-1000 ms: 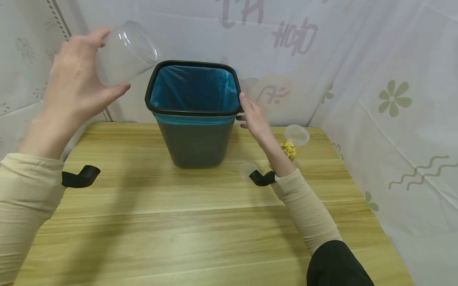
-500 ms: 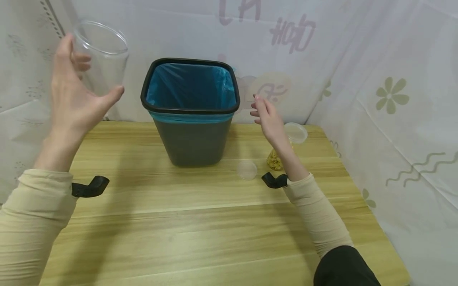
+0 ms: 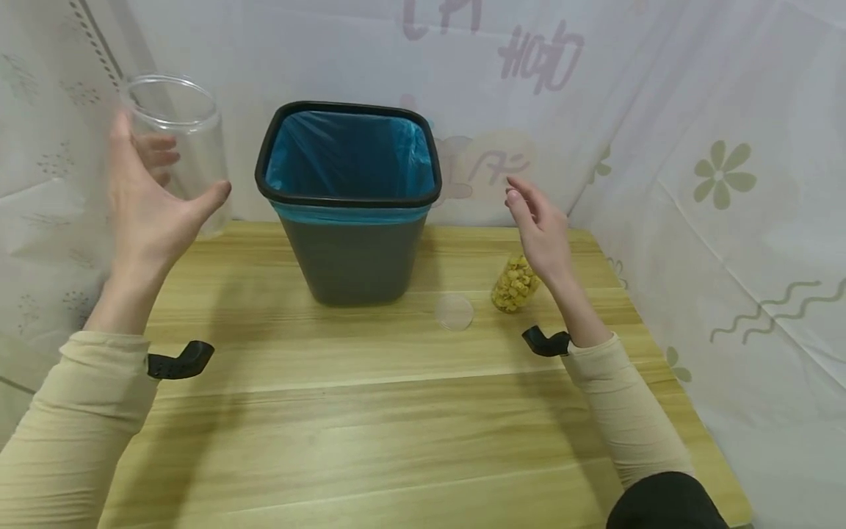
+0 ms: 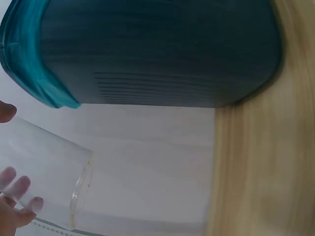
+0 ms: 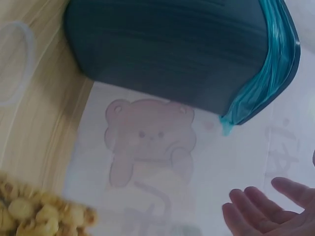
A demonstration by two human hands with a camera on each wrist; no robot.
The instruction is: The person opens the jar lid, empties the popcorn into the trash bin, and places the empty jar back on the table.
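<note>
My left hand (image 3: 148,195) grips a clear, see-through plastic jar (image 3: 205,150), mouth up, in the air left of the bin. In the left wrist view the jar (image 4: 54,167) has yellowish specks along its base, with fingertips (image 4: 19,187) seen through its wall. My right hand (image 3: 545,231) hangs in the air right of the bin, holding nothing. Below it on the table stands a clear container of yellow popcorn (image 3: 515,285). The dark grey bin (image 3: 357,257) is lined with a blue bag (image 3: 350,158), folded over under its black rim.
A round clear lid (image 3: 454,312) lies flat on the wooden table (image 3: 330,441) between the bin and the popcorn. White printed cloth (image 3: 760,257) walls the table at the back and sides.
My left hand has brought the jar from tilted beside the bin's rim to upright, leftward and lower. My right hand has let go of the bin's rim and moved right.
</note>
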